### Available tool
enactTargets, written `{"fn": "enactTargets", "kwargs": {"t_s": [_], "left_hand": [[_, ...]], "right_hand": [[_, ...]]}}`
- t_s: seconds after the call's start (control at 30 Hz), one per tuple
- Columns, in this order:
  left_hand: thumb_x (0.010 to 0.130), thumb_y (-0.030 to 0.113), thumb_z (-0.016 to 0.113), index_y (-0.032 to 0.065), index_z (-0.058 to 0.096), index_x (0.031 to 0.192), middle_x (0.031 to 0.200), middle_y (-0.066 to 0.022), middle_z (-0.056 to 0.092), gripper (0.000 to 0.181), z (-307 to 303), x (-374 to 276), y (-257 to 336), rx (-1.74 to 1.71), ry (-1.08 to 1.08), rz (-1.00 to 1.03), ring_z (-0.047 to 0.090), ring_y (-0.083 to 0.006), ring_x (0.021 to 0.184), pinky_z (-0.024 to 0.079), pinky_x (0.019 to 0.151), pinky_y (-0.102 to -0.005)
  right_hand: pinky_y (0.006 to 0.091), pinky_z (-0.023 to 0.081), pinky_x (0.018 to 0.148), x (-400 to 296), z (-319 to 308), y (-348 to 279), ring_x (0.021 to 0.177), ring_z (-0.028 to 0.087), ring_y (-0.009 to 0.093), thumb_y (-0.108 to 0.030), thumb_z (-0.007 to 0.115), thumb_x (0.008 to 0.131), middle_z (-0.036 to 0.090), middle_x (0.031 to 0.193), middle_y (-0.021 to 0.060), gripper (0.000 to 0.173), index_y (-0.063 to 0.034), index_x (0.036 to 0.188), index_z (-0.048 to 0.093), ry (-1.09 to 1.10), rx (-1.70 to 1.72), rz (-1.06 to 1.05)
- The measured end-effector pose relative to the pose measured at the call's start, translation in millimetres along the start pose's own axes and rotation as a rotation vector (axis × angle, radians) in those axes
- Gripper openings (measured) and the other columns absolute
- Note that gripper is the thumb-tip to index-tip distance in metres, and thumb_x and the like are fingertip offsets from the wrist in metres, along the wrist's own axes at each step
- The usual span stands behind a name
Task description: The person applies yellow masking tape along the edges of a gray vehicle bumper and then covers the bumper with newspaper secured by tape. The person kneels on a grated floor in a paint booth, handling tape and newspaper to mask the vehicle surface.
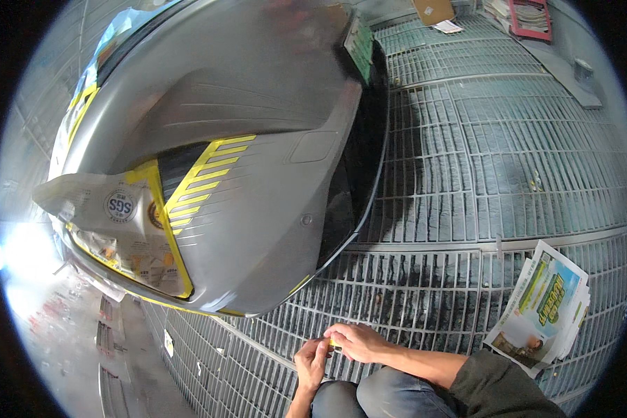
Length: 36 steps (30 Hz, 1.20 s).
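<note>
My left hand (pixel 310 361) and my right hand (pixel 359 343) meet just above my knees. A small yellow piece (pixel 334 343), apparently masking tape, is pinched between their fingertips. Fingers cover most of it. Before me is the corner of a car with a grey bumper (pixel 261 204), dull as if primed or sanded. Yellow tape strips (pixel 201 180) run in a comb-like row across the bumper's slots. Printed paper (pixel 141 251), edged with yellow tape, covers the area at the lamp and fender. A dark opening (pixel 180 164) shows beside the strips.
Metal floor grating (pixel 449 193) lies under the car and me. A stack of newspapers (pixel 546 311) rests on it at the right. At the back are a cardboard box (pixel 433 10), a red rack (pixel 532 21) holding papers, and a can (pixel 583 70). Bright light glares at the left.
</note>
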<state>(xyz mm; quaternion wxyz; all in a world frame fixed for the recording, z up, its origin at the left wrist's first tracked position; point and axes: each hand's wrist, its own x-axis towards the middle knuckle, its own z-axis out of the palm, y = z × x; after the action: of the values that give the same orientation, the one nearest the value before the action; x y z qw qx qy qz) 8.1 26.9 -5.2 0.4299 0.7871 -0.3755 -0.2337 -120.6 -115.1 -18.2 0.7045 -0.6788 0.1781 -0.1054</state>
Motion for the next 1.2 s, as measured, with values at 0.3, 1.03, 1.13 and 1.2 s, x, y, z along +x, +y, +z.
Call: {"fn": "enactTargets", "kwargs": {"t_s": [0.3, 1.03, 1.13, 1.2], "left_hand": [[0.087, 0.005, 0.076, -0.0016, 0.074, 0.104, 0.106, -0.0116, 0.068, 0.018, -3, -4, 10, -0.068, -0.017, 0.166, 0.065, -0.0177, 0.097, 0.054, 0.080, -0.0288], [0.092, 0.010, 0.072, -0.0048, 0.072, 0.101, 0.097, -0.0096, 0.066, 0.017, -1, -4, -9, -0.210, -0.047, -0.001, 0.063, -0.0161, 0.090, 0.050, 0.077, -0.0272], [0.096, 0.013, 0.068, -0.0051, 0.069, 0.099, 0.097, -0.0088, 0.065, 0.019, 2, -3, -1, -0.164, -0.045, -0.080, 0.062, -0.0153, 0.084, 0.051, 0.076, -0.0275], [0.098, 0.016, 0.066, -0.0048, 0.067, 0.100, 0.096, -0.0085, 0.065, 0.021, 2, -3, -1, -0.173, -0.050, -0.106, 0.062, -0.0147, 0.082, 0.051, 0.076, -0.0276]], "right_hand": [[0.0452, 0.053, 0.063, -2, 5, -1, 0.068, 0.070, 0.029, -0.038, 0.041, 0.106, 0.069, 0.074, 0.0100, 0.032, -0.0147, 0.125, 0.052, -0.069, -0.142, -0.031], [0.0417, 0.055, 0.063, -2, 7, 7, 0.066, 0.071, 0.025, -0.029, 0.048, 0.100, 0.069, 0.070, 0.0083, 0.034, -0.0128, 0.130, 0.048, -0.100, -0.138, -0.007], [0.0412, 0.055, 0.063, -3, 6, 8, 0.066, 0.071, 0.024, -0.027, 0.048, 0.099, 0.069, 0.070, 0.0085, 0.033, -0.0134, 0.129, 0.048, -0.087, -0.125, -0.022], [0.0410, 0.055, 0.062, -3, 7, 11, 0.066, 0.071, 0.024, -0.027, 0.048, 0.099, 0.069, 0.071, 0.0090, 0.033, -0.0137, 0.129, 0.048, -0.092, -0.098, -0.019]]}}
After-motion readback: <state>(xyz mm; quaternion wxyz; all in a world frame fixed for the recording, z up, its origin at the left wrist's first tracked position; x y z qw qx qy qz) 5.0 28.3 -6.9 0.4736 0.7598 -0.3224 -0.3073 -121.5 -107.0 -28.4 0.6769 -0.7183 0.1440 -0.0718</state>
